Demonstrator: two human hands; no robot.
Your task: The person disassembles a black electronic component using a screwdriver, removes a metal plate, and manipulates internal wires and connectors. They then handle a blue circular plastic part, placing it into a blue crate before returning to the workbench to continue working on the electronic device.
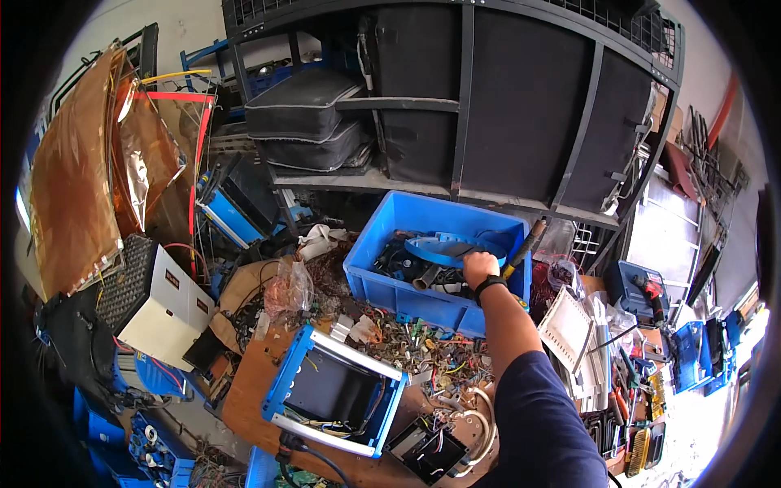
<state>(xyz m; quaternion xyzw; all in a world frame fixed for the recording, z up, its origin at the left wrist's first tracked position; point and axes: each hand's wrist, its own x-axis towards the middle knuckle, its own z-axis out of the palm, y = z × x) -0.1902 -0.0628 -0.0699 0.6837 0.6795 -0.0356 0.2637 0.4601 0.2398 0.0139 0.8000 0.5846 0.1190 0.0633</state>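
My right hand [482,269], with a black band at the wrist, reaches over the large blue plastic crate [411,305]. Its fingers are closed round the near right end of a blue curved frame piece [439,246], which is tilted over the crate's contents. Dark cables and black parts [394,262] lie under and beside that piece. A rod with a yellow band [525,248] leans out over the crate's right rim, close to my hand. My left hand is out of view.
On the brown board [252,398] stands a blue-and-white open casing [335,390]. Near it are a small black box [427,449] and scattered electronic scrap [431,354]. A black-panelled metal rack [521,106] rises behind the crate. Tools [630,407] stand at right.
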